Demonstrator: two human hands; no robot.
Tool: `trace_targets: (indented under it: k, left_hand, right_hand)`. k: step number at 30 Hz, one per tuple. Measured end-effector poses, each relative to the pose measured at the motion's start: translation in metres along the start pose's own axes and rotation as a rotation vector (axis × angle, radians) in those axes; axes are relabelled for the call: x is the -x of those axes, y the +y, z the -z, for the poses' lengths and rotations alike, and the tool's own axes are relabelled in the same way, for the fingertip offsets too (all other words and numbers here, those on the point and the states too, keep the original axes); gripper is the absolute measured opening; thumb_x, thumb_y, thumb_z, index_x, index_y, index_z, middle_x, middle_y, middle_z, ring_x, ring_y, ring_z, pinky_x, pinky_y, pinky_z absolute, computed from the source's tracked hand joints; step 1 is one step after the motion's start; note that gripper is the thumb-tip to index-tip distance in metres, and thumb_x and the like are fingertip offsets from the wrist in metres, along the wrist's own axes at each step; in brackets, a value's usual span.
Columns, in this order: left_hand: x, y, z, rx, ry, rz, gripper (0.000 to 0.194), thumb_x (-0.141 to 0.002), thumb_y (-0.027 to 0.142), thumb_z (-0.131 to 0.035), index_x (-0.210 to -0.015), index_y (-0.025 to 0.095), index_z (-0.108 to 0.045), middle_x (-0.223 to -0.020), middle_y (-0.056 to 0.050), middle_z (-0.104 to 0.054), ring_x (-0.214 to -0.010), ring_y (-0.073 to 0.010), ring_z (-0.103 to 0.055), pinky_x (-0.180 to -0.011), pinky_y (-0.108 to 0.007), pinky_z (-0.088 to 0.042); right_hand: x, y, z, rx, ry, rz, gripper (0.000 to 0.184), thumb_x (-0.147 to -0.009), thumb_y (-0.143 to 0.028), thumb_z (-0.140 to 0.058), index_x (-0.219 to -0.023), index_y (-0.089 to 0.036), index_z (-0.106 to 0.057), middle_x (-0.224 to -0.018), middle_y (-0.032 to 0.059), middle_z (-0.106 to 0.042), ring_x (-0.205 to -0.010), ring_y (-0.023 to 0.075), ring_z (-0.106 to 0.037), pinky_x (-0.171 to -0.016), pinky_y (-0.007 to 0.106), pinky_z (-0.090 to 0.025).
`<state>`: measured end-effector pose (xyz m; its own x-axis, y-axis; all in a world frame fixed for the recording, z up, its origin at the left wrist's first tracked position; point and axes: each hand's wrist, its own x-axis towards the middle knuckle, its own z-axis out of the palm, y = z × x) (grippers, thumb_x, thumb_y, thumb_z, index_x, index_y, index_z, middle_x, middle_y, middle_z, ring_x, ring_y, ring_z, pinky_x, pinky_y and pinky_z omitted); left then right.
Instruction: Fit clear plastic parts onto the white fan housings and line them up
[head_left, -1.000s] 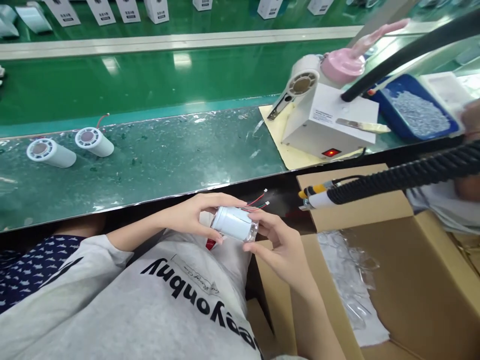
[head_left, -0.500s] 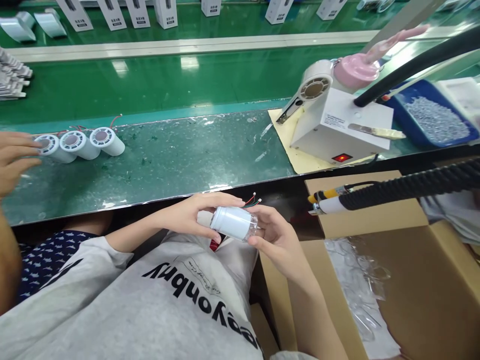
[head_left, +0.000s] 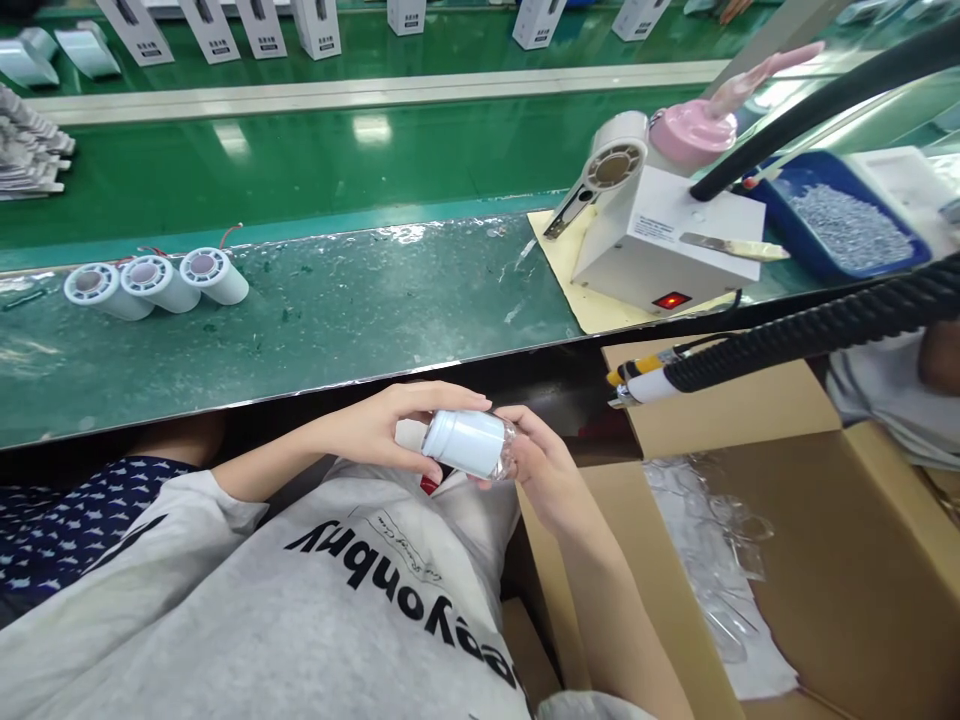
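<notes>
A light-blue cylindrical housing (head_left: 466,442) with a clear plastic piece at its right end lies across both hands, in front of my shirt. My left hand (head_left: 394,425) wraps its left end, thumb below and fingers above. My right hand (head_left: 541,462) grips the clear end, its fingers closed round it. Between the left palm and the housing shows a small whitish part (head_left: 409,434). Similar housings (head_left: 154,284) with fan-like ends and red wires lie in a row on the green bench at the left.
A white box-shaped device (head_left: 667,240) with a lit red switch stands on a yellow sheet. Beside it is a blue tray (head_left: 840,255) of small pieces. A black hose (head_left: 817,320) hangs over an open carton (head_left: 832,560) at right. White boxes (head_left: 319,28) stand on the conveyor.
My right fingers have closed further over the clear end, and the wires above it no longer show. Another person's hand at the left has gone from view.
</notes>
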<state>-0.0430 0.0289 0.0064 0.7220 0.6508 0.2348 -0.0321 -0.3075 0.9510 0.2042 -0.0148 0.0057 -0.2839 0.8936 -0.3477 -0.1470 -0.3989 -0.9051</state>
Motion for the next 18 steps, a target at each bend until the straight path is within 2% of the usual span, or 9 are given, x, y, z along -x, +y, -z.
trace_targets:
  k: [5, 12, 15, 18]
  left_hand:
    - [-0.001, 0.002, -0.002, -0.005, -0.013, -0.003, 0.078, -0.082, 0.034, -0.090, -0.154, 0.033, -0.058, -0.157, -0.012, -0.061, -0.147, -0.0323, -0.057, -0.124, -0.049, -0.045]
    - [0.002, 0.003, -0.006, 0.056, -0.010, 0.011, 0.078, -0.084, 0.032, -0.089, -0.155, 0.034, -0.057, -0.158, -0.014, -0.059, -0.147, -0.0318, -0.056, -0.119, -0.046, -0.051]
    - [0.002, 0.002, -0.006, 0.048, -0.021, 0.002, 0.077, -0.083, 0.032, -0.090, -0.154, 0.035, -0.058, -0.159, -0.014, -0.057, -0.148, -0.0327, -0.056, -0.116, -0.046, -0.053]
    - [0.001, 0.001, -0.007, 0.003, -0.028, -0.019, 0.075, -0.082, 0.034, -0.090, -0.151, 0.035, -0.061, -0.161, -0.013, -0.056, -0.148, -0.0340, -0.055, -0.118, -0.048, -0.051]
  right_hand:
    - [-0.001, 0.009, -0.003, -0.096, -0.066, -0.082, 0.060, -0.082, -0.077, -0.073, -0.099, -0.021, -0.059, -0.064, -0.0018, -0.070, -0.047, 0.0175, -0.069, -0.041, 0.024, -0.057]
    - [0.001, -0.001, -0.011, -0.151, -0.178, -0.237, 0.070, -0.076, -0.086, -0.070, -0.095, -0.019, -0.060, -0.059, 0.0025, -0.072, -0.038, 0.0158, -0.064, -0.032, 0.019, -0.046]
    - [0.002, -0.003, -0.012, -0.187, -0.228, -0.328, 0.071, -0.084, -0.086, -0.061, -0.095, -0.016, -0.066, -0.057, 0.0043, -0.071, -0.037, 0.0134, -0.060, -0.031, 0.017, -0.042]
    - [0.003, -0.001, -0.010, -0.221, -0.269, -0.403, 0.075, -0.091, -0.086, -0.050, -0.085, -0.013, -0.069, -0.055, 0.0058, -0.069, -0.034, 0.0110, -0.057, -0.029, 0.015, -0.037]
